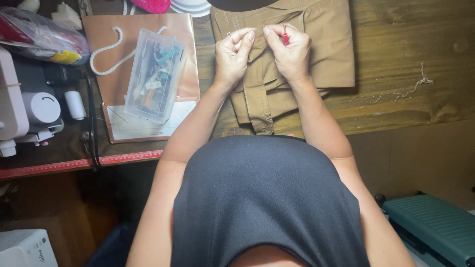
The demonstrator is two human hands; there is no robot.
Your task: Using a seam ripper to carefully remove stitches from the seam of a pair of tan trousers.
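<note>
Both hands are up at the far edge of the tan trousers (297,54), folded on the bench (405,59). The right hand (289,49) pinches a small red tool (285,37); the left hand (233,54) clenches the cloth beside it, wrists bent. Loose threads (401,91) lie right, so some picking looks done; how much seam remains I cannot tell.

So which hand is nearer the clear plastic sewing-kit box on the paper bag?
Left. The left hand sits just right of the clear plastic box; the right hand is farther off, beyond it.
</note>
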